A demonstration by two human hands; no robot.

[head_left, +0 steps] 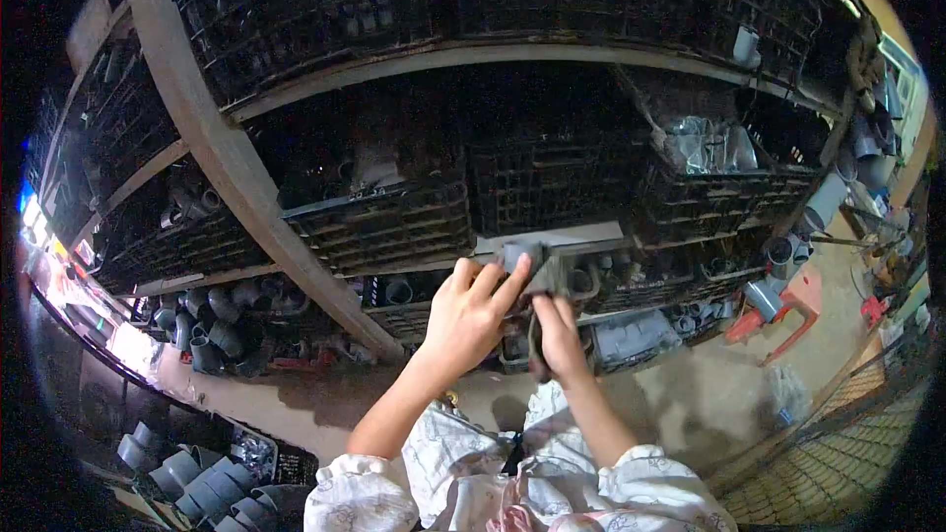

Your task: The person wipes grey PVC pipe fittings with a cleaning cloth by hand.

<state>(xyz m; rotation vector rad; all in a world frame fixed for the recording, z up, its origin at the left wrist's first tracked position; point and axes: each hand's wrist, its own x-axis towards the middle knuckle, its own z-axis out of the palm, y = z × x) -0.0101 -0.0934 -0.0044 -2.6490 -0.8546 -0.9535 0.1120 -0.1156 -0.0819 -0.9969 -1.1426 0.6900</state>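
My left hand [473,310] is closed round a grey pipe fitting [520,258], its fingers bent over the top. Just to the right, my right hand [562,335] grips a dark cloth [545,286], which is pressed against the fitting and blurred by motion. Both hands are close together in front of the shelves, above my lap. The lower part of the fitting is hidden behind the fingers and the cloth.
Black crates [384,227] stand on shelves ahead, behind a wooden post [232,167]. Grey pipe fittings [212,483] lie at the lower left. On the floor at the right is a red stool [800,300]. Netting [838,468] hangs at the lower right.
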